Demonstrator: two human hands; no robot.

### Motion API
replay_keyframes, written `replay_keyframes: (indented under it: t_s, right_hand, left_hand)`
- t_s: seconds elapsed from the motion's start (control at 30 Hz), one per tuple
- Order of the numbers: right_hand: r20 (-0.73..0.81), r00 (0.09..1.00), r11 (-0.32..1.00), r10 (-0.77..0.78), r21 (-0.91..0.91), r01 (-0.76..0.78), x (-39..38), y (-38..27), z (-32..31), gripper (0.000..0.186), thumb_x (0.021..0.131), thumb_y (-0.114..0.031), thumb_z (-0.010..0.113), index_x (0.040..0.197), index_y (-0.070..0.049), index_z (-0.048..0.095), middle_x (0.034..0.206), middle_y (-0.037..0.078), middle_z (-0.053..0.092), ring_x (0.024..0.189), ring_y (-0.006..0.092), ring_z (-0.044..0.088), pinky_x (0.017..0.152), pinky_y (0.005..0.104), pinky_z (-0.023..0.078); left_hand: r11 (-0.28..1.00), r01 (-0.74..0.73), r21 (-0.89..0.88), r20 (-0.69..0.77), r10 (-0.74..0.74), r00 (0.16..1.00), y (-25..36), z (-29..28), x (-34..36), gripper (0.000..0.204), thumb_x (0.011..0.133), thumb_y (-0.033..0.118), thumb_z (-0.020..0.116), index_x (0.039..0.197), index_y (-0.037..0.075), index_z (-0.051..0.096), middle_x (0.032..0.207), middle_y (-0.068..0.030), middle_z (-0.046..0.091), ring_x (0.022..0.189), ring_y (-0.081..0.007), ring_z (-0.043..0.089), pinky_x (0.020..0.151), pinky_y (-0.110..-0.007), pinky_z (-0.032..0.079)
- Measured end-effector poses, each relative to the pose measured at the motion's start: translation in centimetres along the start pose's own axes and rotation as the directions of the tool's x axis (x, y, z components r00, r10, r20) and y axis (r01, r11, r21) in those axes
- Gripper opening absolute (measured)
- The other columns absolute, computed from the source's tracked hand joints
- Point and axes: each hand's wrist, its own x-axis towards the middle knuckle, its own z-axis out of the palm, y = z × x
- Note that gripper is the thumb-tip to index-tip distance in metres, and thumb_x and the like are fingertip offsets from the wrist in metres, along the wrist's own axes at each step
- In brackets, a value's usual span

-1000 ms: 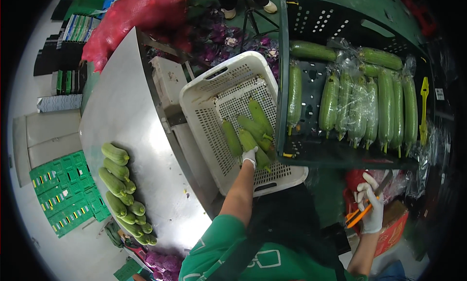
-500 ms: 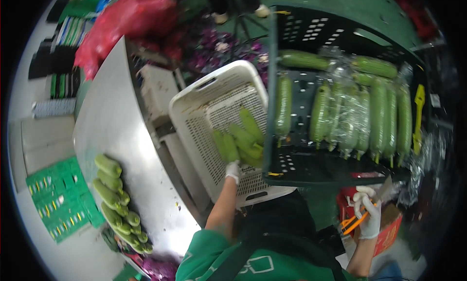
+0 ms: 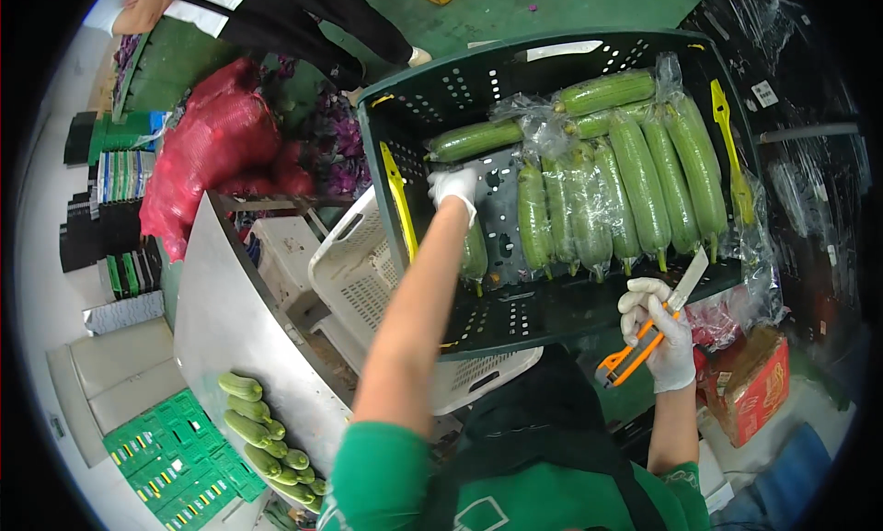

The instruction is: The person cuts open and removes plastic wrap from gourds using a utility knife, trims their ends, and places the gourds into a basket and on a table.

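Inside the dark green crate [image 3: 515, 324], my white-gloved left hand [image 3: 453, 187] is closed over the upper end of a long green gourd [image 3: 475, 255] along the left side. My wrist and forearm cover part of that gourd. My gloved right hand [image 3: 664, 333] grips an orange utility knife [image 3: 635, 354], its wide blade out and pointing up toward the crate's near edge. To the right inside the crate, several long green gourds [image 3: 636, 177] lie side by side, some in clear plastic film. One more gourd [image 3: 474, 141] lies crosswise at the far left.
A white basket [image 3: 354, 287] sits partly under the crate. Short pale green gourds [image 3: 267, 434] lie on the steel table [image 3: 216, 301] at left. A red mesh sack [image 3: 216, 149] stands behind. A person's dark-trousered legs [image 3: 313, 21] are at the far side; a red box [image 3: 750, 388] is at right.
My left hand has left the pale gourds in the white basket and moved up and right into the dark crate. The knife stays in my right hand. The view has shifted.
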Motion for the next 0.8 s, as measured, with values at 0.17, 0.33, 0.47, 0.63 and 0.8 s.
replay_keyframes:
  t_s: [0.17,0.33,0.47,0.63,0.8]
  right_hand:
    - [-0.051,0.999,1.0,-0.018,0.018,0.019,-1.4,-0.2,-1.9,0.028,0.098,-0.018,0.047,0.116,0.002,0.054,0.091,0.013,0.063,0.066,0.0149,0.061,0.056,0.0242,0.046]
    - [-0.106,0.992,0.997,-0.066,0.04,0.07,-2.2,0.3,-3.6,0.029,0.098,-0.02,0.048,0.116,0.001,0.054,0.09,0.012,0.063,0.067,0.014,0.061,0.057,0.0238,0.048]
    - [-0.024,0.997,0.996,-0.071,0.05,0.072,-1.7,0.2,-1.4,0.028,0.098,-0.021,0.048,0.115,-0.001,0.055,0.09,0.009,0.064,0.071,0.0133,0.063,0.061,0.0253,0.051]
    - [0.056,0.992,0.993,-0.111,-0.036,0.113,-1.8,0.4,1.4,0.028,0.098,-0.021,0.047,0.116,0.0,0.054,0.086,0.008,0.064,0.066,0.0115,0.06,0.056,0.0231,0.047]
    - [0.217,0.976,0.966,-0.017,-0.248,0.072,-3.8,1.2,7.7,0.026,0.095,-0.012,0.052,0.117,0.001,0.054,0.078,0.004,0.062,0.055,0.0046,0.052,0.05,0.0187,0.039]
  left_hand:
    - [0.823,0.163,0.544,-0.291,0.002,0.957,-8.4,7.3,7.0,0.087,0.072,0.029,0.074,0.141,0.01,0.026,0.135,-0.0112,0.041,0.125,-0.0272,0.044,0.097,-0.05,0.043]
    - [0.77,0.012,0.638,-0.06,0.035,0.998,-6.7,6.3,3.3,0.09,0.059,0.031,0.084,0.131,0.002,0.038,0.136,-0.0173,0.039,0.126,-0.0311,0.043,0.1,-0.04,0.045]
    - [0.979,0.069,-0.193,0.423,0.019,0.906,-6.7,2.4,4.7,0.062,0.066,0.032,0.078,0.114,0.002,0.054,0.105,-0.0155,0.06,0.096,-0.0307,0.062,0.088,-0.045,0.051]
    - [0.758,0.241,-0.606,0.701,0.366,0.612,-0.6,-4.9,-10.1,0.049,0.08,0.031,0.072,0.116,0.006,0.051,0.107,-0.0113,0.059,0.094,-0.026,0.06,0.083,-0.04,0.053]
    - [0.594,0.224,-0.773,0.609,0.596,0.523,-2.3,-15.8,-18.2,0.043,0.087,0.033,0.064,0.114,0.001,0.055,0.1,-0.0168,0.062,0.093,-0.0297,0.062,0.084,-0.044,0.052]
